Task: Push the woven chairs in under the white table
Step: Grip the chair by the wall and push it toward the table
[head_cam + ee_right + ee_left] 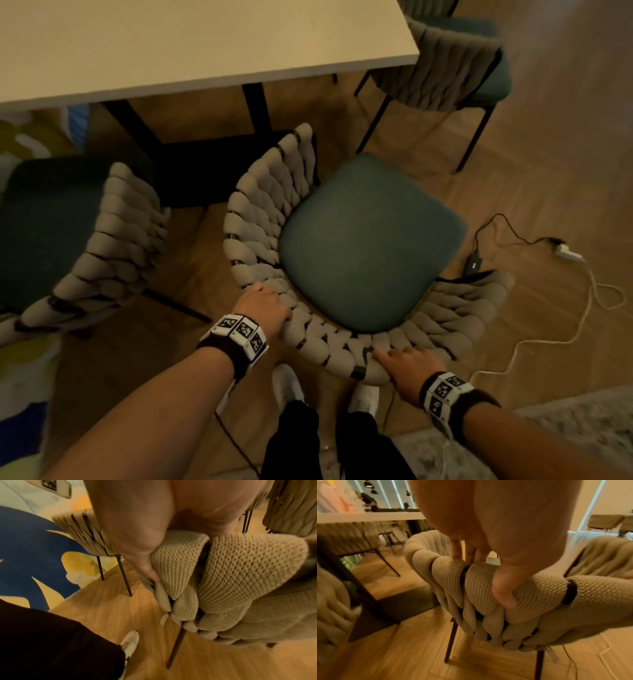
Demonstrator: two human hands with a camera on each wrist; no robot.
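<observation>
A woven chair [363, 246] with a teal seat and a beige braided backrest stands turned askew in front of me, clear of the white table [191, 44]. My left hand [263, 306] grips the left part of its backrest [481, 585], thumb outside and fingers over the top. On the rear of the same backrest [223, 574], my right hand [407, 363] holds the rim with the thumb pressed into the weave. A second woven chair [102, 246] stands at the left, partly under the table. A third woven chair [445, 65] sits at the table's far right corner.
The table's black legs and base [253, 106] stand just beyond the chair. A black adapter [474, 265] and white cable [582, 308] lie on the wooden floor at the right. A blue and yellow rug [34, 563] lies at the left. My white shoes [287, 387] are behind the chair.
</observation>
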